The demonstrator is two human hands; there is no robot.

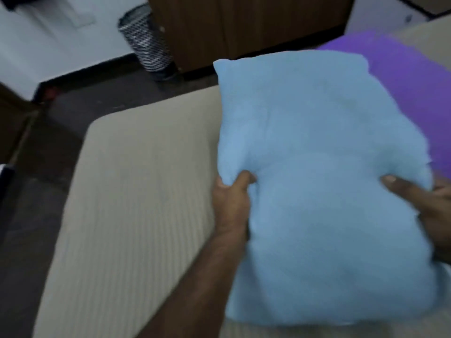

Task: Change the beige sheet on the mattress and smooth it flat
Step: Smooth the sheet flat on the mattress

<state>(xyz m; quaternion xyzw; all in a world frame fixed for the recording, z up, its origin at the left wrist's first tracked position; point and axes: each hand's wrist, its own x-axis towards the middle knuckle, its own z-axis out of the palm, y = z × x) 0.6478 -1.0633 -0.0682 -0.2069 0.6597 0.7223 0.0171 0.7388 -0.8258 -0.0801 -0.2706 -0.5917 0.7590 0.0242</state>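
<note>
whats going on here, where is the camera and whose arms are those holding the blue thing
There is no machine here: a person wears a wide-angle camera on the head, looking forward and down, so the arms are their own. The left hand and right hand each grip a side of a light blue pillow, held over a mattress covered by a beige sheet. A purple pillow shows behind the blue one. Beyond the bed stand a patterned bin and a dark wooden cabinet. The picture is blurred.

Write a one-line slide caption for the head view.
Both hands, left hand and right hand, grip a blue pillow above the beige sheet, a purple pillow behind it.
</note>
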